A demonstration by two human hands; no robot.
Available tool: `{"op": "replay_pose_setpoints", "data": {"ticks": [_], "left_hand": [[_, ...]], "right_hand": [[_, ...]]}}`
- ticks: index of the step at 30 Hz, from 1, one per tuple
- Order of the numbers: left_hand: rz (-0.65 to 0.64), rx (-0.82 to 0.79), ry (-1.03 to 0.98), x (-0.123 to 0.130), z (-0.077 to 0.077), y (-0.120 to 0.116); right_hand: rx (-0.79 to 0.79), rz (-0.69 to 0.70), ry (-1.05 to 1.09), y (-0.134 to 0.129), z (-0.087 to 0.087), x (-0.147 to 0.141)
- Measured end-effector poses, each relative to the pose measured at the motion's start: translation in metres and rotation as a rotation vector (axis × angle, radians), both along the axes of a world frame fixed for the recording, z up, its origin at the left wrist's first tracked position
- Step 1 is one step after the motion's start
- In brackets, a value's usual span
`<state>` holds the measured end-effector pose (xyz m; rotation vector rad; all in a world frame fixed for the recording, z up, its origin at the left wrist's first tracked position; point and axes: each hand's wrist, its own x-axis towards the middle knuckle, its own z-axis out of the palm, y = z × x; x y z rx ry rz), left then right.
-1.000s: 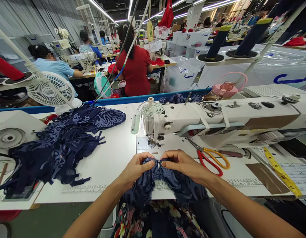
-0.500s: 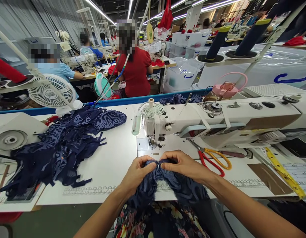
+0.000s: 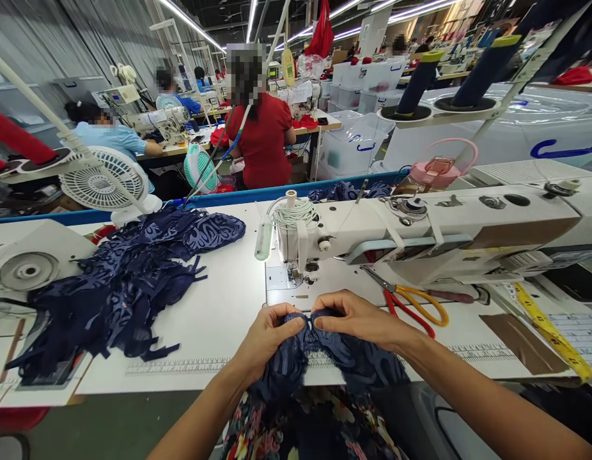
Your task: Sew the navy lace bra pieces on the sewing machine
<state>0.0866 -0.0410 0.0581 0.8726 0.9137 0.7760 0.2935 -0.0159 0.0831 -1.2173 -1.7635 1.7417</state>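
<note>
A navy patterned lace garment (image 3: 289, 364) hangs over the table's front edge between my two hands. My left hand (image 3: 272, 332) pinches its upper edge between thumb and fingers. On the other side of a narrow gap, my right hand (image 3: 351, 316) pinches the garment too. Just beyond my hands is the needle area of a white sewing machine (image 3: 296, 243), which neither hand touches. Scissors with red and orange handles (image 3: 411, 303) lie to the right of my right hand.
A heap of navy lace pieces (image 3: 133, 275) covers the left of the table (image 3: 229, 281). A yellow measuring tape (image 3: 550, 329) lies at the right. Thread cones (image 3: 418, 83), a white fan (image 3: 104, 179) and a person in red (image 3: 264, 140) are farther back.
The gap at the garment's middle between my fingertips looks slightly wider. Both hands keep their pinch and have barely moved; the view has shifted slightly.
</note>
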Motion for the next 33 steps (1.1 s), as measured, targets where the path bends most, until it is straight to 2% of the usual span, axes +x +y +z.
{"op": "replay_pose_setpoints", "data": {"ticks": [11,27,33], "left_hand": [[-0.044,-0.049,0.067,0.000,-0.001,0.001],[-0.023,0.005,0.108,-0.001,-0.001,0.001],[0.017,0.207,0.288,0.000,-0.005,0.002]], "right_hand": [[0.007,0.021,-0.014,0.000,-0.001,0.002],[0.030,0.034,-0.060,0.003,-0.004,0.001],[0.052,0.014,-0.095,0.003,-0.010,0.000]]}}
